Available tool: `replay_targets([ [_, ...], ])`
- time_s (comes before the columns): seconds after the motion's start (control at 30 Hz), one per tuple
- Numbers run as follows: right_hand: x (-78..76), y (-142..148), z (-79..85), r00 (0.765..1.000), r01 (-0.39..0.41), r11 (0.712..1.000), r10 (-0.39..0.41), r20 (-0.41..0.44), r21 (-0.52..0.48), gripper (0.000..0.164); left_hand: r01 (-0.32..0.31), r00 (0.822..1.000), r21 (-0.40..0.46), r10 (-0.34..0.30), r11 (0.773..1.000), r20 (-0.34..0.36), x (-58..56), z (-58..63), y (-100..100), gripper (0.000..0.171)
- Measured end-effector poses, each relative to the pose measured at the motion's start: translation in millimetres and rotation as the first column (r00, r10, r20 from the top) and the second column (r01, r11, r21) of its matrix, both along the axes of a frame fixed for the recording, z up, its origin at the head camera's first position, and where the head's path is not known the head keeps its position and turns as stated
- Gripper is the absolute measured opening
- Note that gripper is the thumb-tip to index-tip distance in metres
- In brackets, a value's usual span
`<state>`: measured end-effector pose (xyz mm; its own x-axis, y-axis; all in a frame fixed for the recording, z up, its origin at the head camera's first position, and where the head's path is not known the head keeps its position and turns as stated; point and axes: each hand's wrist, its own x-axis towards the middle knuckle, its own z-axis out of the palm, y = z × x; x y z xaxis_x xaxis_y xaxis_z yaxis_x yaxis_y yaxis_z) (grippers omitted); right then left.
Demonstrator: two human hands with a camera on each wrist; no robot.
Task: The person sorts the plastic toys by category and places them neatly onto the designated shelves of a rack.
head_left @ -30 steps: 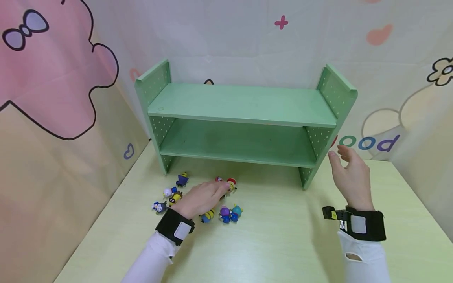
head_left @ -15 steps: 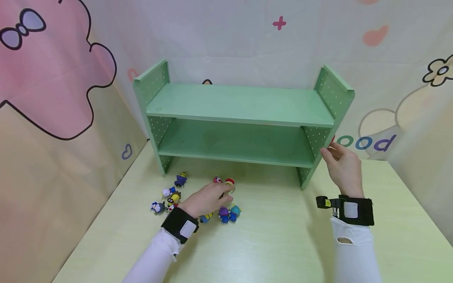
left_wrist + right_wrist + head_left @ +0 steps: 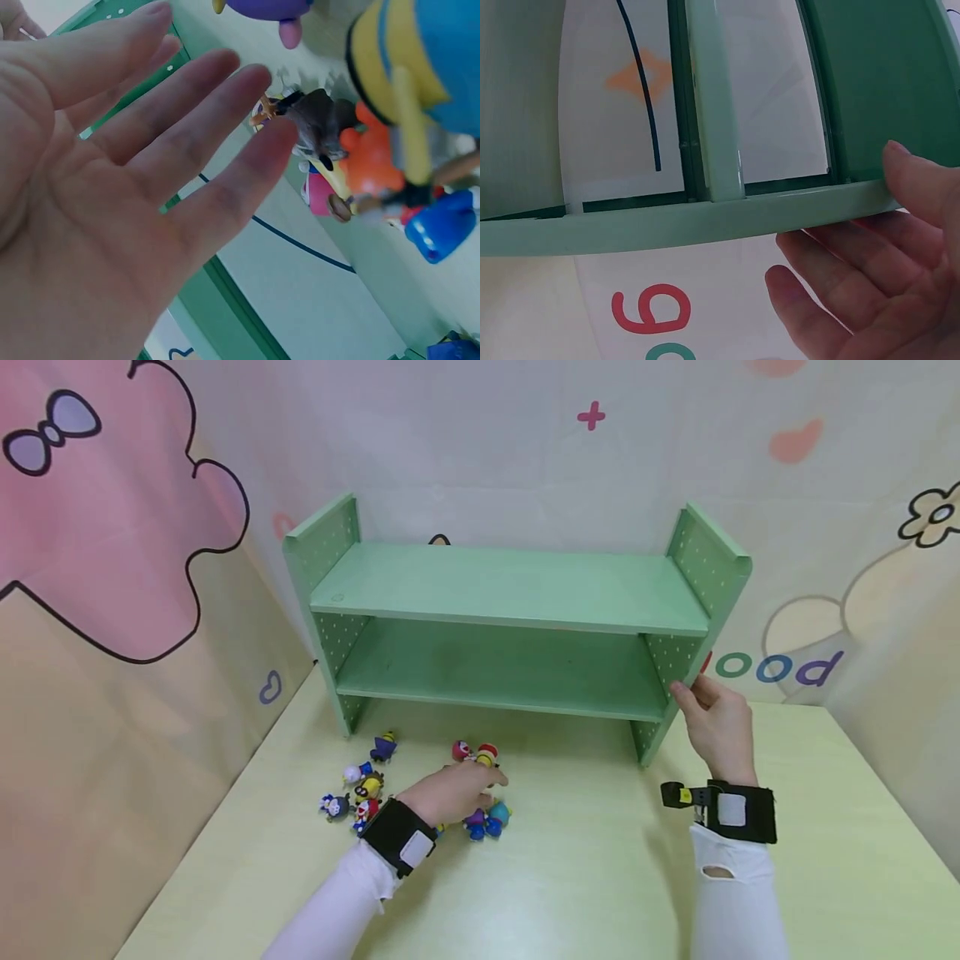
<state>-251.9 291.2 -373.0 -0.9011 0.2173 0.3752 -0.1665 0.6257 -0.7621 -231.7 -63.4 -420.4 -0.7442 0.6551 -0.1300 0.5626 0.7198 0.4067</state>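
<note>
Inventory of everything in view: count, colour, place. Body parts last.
Shelf: one, green, back of table.
Toy figures: at least nine, mixed colours, front-left of shelf; some hidden.
Table: one, pale yellow, beneath figures and shelf.
Backdrop: pieces unclear, white, pink and cream, behind and beside shelf.
Bow print: one, lilac, upper left.
Flower print: one, white, far right.
Plus print: one, pink, above shelf.
Letters: four, multicoloured, right of shelf.
Hearts: several, pink and purple, both sides.
Wrist bands: two, black, one per wrist.
Small gadget: one, black and yellow, right wrist.
Sleeves: two, white, forearms.
Left hand: one, bare, over figures.
Right hand: one, bare, holding shelf's right side panel.
</note>
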Motion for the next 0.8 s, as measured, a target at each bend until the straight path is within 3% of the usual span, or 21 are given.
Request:
replay_targets([
  [0.33,-2.1,-2,-6.5,1.0,0.016,1.0,-0.016,-0.026,-0.009,0.046,0.017,0.999,-0.068,-0.015,0.998,0.032,-3.2,0.9,9,0.021],
  [0.6,-3.1,-10,-11.3,0.998,0.025,0.999,-0.027,-0.051,-0.026,0.044,0.042,0.999,-0.119,-0.039,0.992,0.032,1.3,0.1,12,0.026],
  [0.8,-1.0,-4,-9.5,0.998,0.035,0.999,-0.035,-0.054,-0.018,0.043,0.031,0.998,-0.13,-0.023,0.991,0.063,3.5,3.4,19,0.026],
])
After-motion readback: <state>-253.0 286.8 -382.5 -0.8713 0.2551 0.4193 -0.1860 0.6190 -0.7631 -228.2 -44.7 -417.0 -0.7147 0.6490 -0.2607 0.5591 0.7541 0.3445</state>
